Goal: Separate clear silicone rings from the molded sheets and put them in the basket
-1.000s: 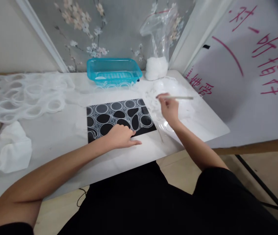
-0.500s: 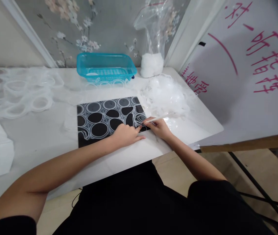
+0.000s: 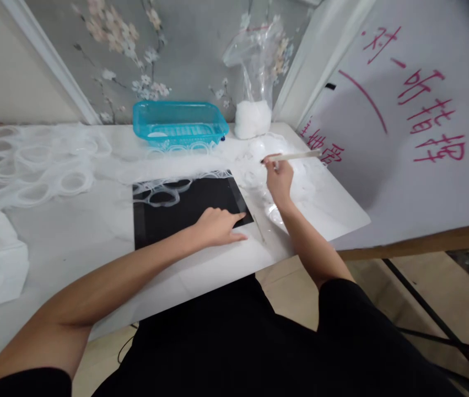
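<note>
The left hand (image 3: 217, 227) lies flat, fingers spread, on the near right edge of a black rectangular mat (image 3: 184, 209) on the white table (image 3: 73, 231). The right hand (image 3: 279, 177) pinches a thin white stick (image 3: 296, 156) above a clear crumpled plastic pile (image 3: 259, 165). Farther back, a turquoise plastic basket (image 3: 178, 121) holds something white, and a clear plastic bag (image 3: 254, 105) holds white fluff. Red handwriting, which I cannot read, marks the white board (image 3: 403, 138) on the right.

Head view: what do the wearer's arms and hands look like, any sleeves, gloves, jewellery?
Both arms are bare from hand to upper arm. The left hand and right hand wear no gloves, and no rings, watch or bands show. Short black sleeves edge the frame at both shoulders, matching the black clothing below.
</note>
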The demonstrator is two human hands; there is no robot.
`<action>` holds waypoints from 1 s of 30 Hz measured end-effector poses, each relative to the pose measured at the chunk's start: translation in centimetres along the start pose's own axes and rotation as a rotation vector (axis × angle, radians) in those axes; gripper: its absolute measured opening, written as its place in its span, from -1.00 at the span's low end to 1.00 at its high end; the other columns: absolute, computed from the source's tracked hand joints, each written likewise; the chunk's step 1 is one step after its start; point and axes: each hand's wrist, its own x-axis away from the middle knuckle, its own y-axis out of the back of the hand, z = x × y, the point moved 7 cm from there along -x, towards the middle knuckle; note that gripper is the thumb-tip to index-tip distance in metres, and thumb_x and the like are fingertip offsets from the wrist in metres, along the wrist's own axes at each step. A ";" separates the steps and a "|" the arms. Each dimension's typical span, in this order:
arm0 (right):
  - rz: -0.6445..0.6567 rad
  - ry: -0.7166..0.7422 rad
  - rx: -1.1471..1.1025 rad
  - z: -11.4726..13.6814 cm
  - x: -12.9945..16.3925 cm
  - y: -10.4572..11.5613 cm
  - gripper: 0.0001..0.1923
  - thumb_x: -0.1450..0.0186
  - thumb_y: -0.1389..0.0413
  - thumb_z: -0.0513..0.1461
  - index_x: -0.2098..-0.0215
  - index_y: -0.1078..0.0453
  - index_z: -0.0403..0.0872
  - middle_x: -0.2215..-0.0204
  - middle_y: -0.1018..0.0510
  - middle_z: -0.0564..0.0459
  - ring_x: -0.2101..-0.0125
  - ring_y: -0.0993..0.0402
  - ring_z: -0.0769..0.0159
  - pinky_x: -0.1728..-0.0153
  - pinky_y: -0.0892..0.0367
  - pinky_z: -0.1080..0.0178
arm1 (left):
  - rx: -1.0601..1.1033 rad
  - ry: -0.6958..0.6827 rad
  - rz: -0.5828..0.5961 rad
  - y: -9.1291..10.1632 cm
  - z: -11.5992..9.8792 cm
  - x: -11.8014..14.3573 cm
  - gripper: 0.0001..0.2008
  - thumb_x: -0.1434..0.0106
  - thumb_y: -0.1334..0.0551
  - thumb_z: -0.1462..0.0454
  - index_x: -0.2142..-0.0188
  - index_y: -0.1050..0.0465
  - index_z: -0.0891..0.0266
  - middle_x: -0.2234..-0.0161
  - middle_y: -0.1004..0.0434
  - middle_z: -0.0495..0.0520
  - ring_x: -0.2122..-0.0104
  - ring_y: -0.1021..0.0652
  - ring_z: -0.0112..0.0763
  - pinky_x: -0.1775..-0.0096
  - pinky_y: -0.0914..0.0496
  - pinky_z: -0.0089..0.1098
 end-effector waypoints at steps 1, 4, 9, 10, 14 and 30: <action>-0.054 -0.027 -0.034 0.1 -0.6 0.2 -0.66 -0.38 0.08 -0.13 0.23 -0.47 -0.13 0.35 -0.57 -0.04 0.37 -0.44 0.30 0.30 -0.27 0.30 | -0.007 -0.009 -0.029 0.1 -0.1 0.3 -0.33 -0.19 -0.12 -0.17 -0.18 -0.29 0.11 0.40 -0.61 0.14 0.38 -0.59 -0.10 0.46 -0.24 -0.35; -0.001 -0.047 -0.146 1.1 0.1 -0.4 -0.68 -0.34 0.02 -0.10 0.33 -0.47 -0.13 0.39 -0.56 0.00 0.43 -0.39 0.34 0.36 -0.25 0.32 | -0.028 -0.012 -0.187 0.7 0.5 1.3 -0.36 -0.27 -0.06 -0.12 -0.25 -0.15 0.08 0.37 -0.63 0.09 0.44 -0.59 -0.19 0.47 -0.24 -0.38; 0.123 -0.208 -0.453 1.0 3.5 -0.1 -0.68 -0.26 -0.10 -0.03 0.38 -0.46 -0.13 0.61 -0.41 0.11 0.64 -0.18 0.45 0.60 -0.08 0.34 | -0.051 0.000 -0.346 1.0 2.0 1.7 -0.64 -0.39 0.02 0.09 0.08 -0.44 0.20 0.28 -0.62 0.08 0.31 -0.60 -0.25 0.41 -0.28 -0.37; 0.139 -0.266 -0.525 0.7 3.8 0.1 -0.68 -0.23 -0.13 -0.02 0.37 -0.46 -0.13 0.67 -0.34 0.16 0.69 -0.09 0.49 0.65 0.00 0.35 | -0.052 -0.013 -0.365 1.1 2.0 1.6 -0.67 -0.39 0.01 0.11 0.10 -0.44 0.20 0.27 -0.61 0.08 0.27 -0.59 -0.26 0.39 -0.29 -0.37; 0.231 -0.409 -0.774 0.8 4.2 0.5 -0.69 -0.13 -0.24 -0.05 0.34 -0.44 -0.13 0.66 -0.37 0.17 0.74 0.06 0.57 0.71 0.15 0.36 | -0.035 0.004 -0.460 1.9 2.2 1.1 -0.68 -0.36 -0.08 0.09 0.05 -0.39 0.25 0.14 -0.58 0.11 0.22 -0.58 -0.28 0.39 -0.29 -0.38; 0.329 -0.449 -0.874 1.8 4.7 -1.3 -0.67 -0.09 -0.27 -0.03 0.33 -0.45 -0.10 0.69 -0.30 0.21 0.74 0.05 0.58 0.71 0.15 0.37 | -0.030 -0.175 -0.695 4.2 1.7 0.3 -0.66 -0.43 0.03 0.19 0.23 -0.52 0.16 0.44 -0.55 -0.04 0.45 -0.52 -0.51 0.45 -0.22 -0.42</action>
